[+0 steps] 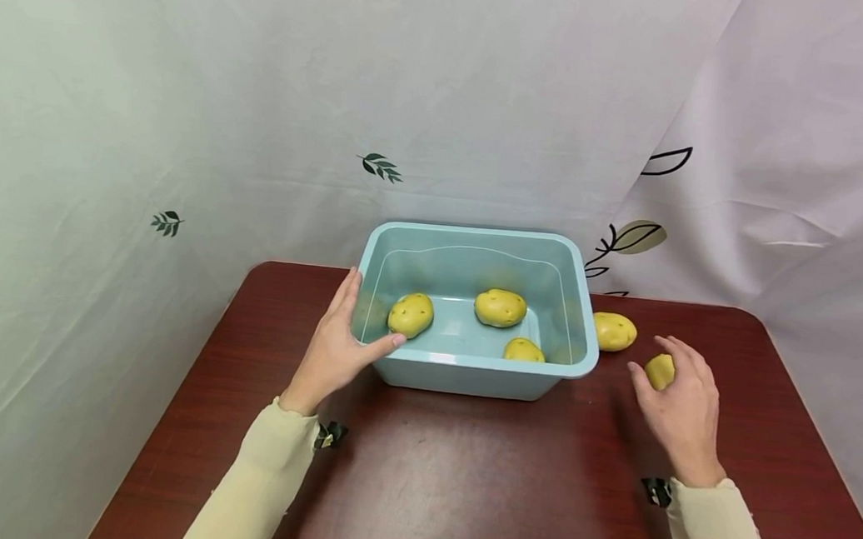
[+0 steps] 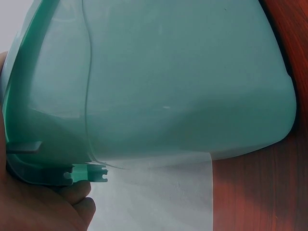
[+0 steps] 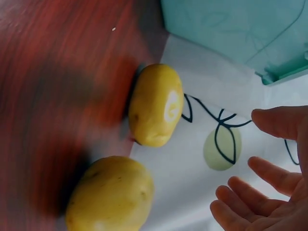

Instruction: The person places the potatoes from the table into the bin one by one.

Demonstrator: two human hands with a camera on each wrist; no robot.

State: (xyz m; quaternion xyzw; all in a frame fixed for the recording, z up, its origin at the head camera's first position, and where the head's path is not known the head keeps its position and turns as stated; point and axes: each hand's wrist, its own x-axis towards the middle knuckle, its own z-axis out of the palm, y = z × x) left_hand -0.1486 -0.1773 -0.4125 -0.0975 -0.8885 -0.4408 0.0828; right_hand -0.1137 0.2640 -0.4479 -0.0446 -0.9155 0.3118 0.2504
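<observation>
A light blue plastic tub (image 1: pixel 469 374) stands on the table, with three yellow potatoes inside: one at the left (image 1: pixel 411 315), one toward the back (image 1: pixel 500 308) and one partly hidden by the front rim (image 1: pixel 524 349). My left hand (image 1: pixel 331 353) grips the tub's front left corner, thumb over the rim; the left wrist view shows curled fingers (image 2: pixel 77 192) at the rim's underside. Right of the tub lies a potato (image 3: pixel 156 105). Another potato (image 3: pixel 110 195) is partly covered in the head view by my right hand (image 1: pixel 681 404), which hovers above it with fingers spread apart.
The dark red-brown table (image 1: pixel 417 477) runs up to a pale hanging cloth (image 1: pixel 503 99) with leaf prints behind the tub. More of this cloth hangs along the left and right sides.
</observation>
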